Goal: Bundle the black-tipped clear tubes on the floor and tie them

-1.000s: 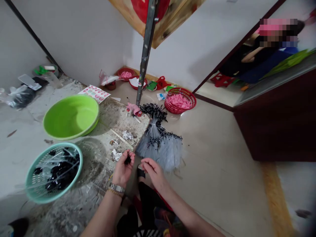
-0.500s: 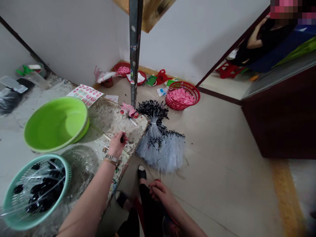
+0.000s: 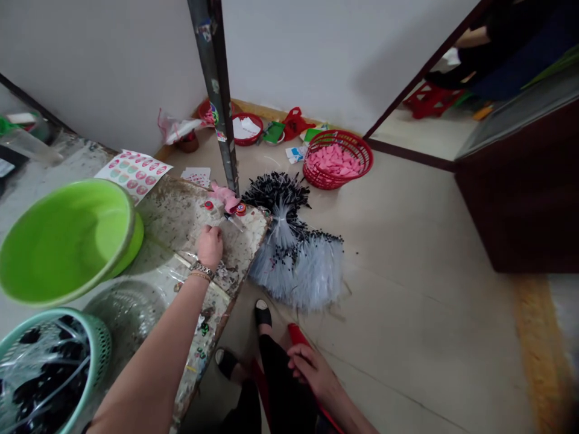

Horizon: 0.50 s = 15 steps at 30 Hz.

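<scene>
Stained, speckled desk is bearing the left hand, reaching toward small red-capped bottles; its fingers' state is unclear. Right hand is resting loosely open on the black-trousered knee.

Bright, even daylight with wide-angle warping

Soft light fills the room; the green bowl throws a faint shadow on the surface. The metal post and walls bend near the edges, and the corners smear.
</scene>
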Motion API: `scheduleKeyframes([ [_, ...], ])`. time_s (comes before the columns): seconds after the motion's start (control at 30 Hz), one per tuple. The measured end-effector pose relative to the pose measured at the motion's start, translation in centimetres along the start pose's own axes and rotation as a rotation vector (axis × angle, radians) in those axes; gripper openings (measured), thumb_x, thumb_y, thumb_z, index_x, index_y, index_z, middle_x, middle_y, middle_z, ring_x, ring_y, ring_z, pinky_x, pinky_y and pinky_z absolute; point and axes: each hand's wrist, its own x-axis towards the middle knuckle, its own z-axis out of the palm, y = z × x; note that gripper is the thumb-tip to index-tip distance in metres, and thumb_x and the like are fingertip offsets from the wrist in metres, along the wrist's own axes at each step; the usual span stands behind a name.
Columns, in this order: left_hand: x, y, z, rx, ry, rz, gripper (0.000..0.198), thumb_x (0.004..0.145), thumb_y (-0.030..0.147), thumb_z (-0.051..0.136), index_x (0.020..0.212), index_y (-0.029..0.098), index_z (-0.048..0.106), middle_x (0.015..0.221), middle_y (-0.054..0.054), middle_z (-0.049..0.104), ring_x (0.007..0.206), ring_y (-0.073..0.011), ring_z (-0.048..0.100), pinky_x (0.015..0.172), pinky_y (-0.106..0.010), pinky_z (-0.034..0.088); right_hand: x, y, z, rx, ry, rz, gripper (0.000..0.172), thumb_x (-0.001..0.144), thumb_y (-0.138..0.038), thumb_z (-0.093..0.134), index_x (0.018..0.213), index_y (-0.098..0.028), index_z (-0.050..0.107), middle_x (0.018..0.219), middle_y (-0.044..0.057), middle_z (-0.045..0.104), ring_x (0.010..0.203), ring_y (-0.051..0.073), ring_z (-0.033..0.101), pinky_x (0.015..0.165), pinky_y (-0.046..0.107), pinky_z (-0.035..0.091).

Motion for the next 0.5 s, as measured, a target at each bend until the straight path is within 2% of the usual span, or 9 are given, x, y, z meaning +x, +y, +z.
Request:
scheduleKeyframes([
  [0.23, -0.5, -0.8, 0.4, 0.223, -0.015, 0.139, 0.024, 0.076, 0.014, 0.049, 0.090, 0.015, 0.069, 0.098, -0.014, 0.059, 0.100, -0.0272, 0.054, 0.094, -0.040, 0.041, 0.7, -0.1, -0.6, -0.009, 0.000, 0.006, 0.032, 0.063, -0.047, 0.058, 0.078, -0.019, 0.059, 0.067, 0.001, 0.059, 0.058, 0.015, 0.053, 0.054, 0.026, 0.036],
  [0.5, -0.8, -0.9, -0.4, 0.325, -0.031, 0.197, 0.028, 0.076, 0.019, 0.052, 0.099, 0.018, 0.069, 0.100, -0.012, 0.063, 0.099, -0.0259, 0.056, 0.093, -0.038, 0.043, 1.5, -0.7, -1.2, -0.013, -0.015, -0.001, 0.034, 0.064, -0.049, 0.056, 0.079, -0.019, 0.056, 0.068, 0.000, 0.057, 0.058, 0.013, 0.053, 0.055, 0.026, 0.038],
])
